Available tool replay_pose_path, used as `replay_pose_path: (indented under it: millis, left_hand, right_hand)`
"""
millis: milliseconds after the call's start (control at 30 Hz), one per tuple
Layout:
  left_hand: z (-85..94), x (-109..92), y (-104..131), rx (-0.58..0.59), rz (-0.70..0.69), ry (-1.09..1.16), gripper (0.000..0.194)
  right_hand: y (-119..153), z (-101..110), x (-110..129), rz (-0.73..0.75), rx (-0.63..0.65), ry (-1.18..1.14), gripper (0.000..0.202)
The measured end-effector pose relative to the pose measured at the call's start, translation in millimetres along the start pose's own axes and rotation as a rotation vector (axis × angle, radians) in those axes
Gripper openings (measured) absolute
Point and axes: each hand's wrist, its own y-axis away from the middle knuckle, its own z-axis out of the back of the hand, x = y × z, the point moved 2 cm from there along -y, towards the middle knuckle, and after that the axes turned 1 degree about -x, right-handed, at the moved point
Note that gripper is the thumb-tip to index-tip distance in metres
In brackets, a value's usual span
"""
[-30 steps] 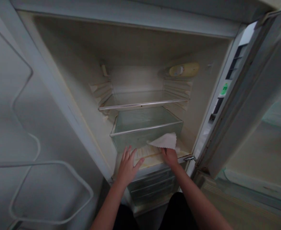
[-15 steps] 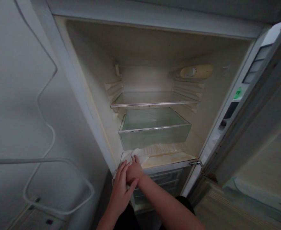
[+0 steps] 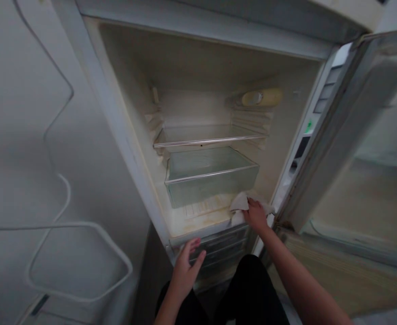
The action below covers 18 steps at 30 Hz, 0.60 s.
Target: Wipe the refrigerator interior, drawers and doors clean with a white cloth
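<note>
Fingers (image 3: 251, 205) of the right hand (image 3: 257, 217) are on the cloth (image 3: 239, 201), gripping it and pressing part of it down, though the blur and the folds make it hard to say how tightly they close. And over to the left hand (image 3: 184, 270): fingers loosely open, thumb spread away, nothing held, poised just in front of the fridge's lower lip (image 3: 193, 234).

The cloth sits at the front right corner of the compartment floor (image 3: 201, 220), one fold draping towards the lip, the rest spreading either side of the hand. It's bunched beneath the palm, probably so the hand can bear down through it and keep it against the floor. The free hand hangs clear of it, which seems to leave the right arm room to reach across.

Just above and behind, there's the clear drawer (image 3: 212, 188), under the glass shelf (image 3: 212, 134), both seated across the compartment, likely on side supports. Up at the right wall, a yellow case (image 3: 268, 97). The door (image 3: 340, 135) stands swung open on the right, giving that arm its way in.
</note>
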Motion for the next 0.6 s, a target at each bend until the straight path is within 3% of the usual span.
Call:
replay_pose_path:
  millis: [133, 200, 300, 367, 467, 600]
  left_hand:
    - [-46.5, -9.6, 9.7, 0.113, -0.082, 0.057, 0.061]
    - [-65.7, -12.0, 18.4, 0.201, -0.113, 0.042, 0.065]
    - [-84.6, -10.8, 30.6, 0.353, -0.131, 0.011, 0.051]
    - [-88.5, -9.0, 34.2, 0.325, -0.170, -0.011, 0.050]
    - [-87.6, -9.1, 32.7, 0.224, -0.234, -0.061, 0.059]
    - [-95.2, -22.4, 30.5, 0.414, -0.235, -0.134, 0.015]
  right_hand:
    - [71.4, -15.0, 25.3, -0.099, -0.164, -0.470, 0.050]
    - [115.5, -30.2, 47.9, -0.159, -0.110, -0.775, 0.055]
    - [175.3, -49.2, 75.8, -0.488, -0.036, -1.134, 0.062]
    - [203.7, -53.3, 88.3, -0.658, -0.044, -1.341, 0.066]
    - [228.1, -47.7, 93.1, -0.668, -0.084, -1.456, 0.070]
    - [248.8, -40.6, 70.9, -0.779, -0.128, -1.296, 0.077]
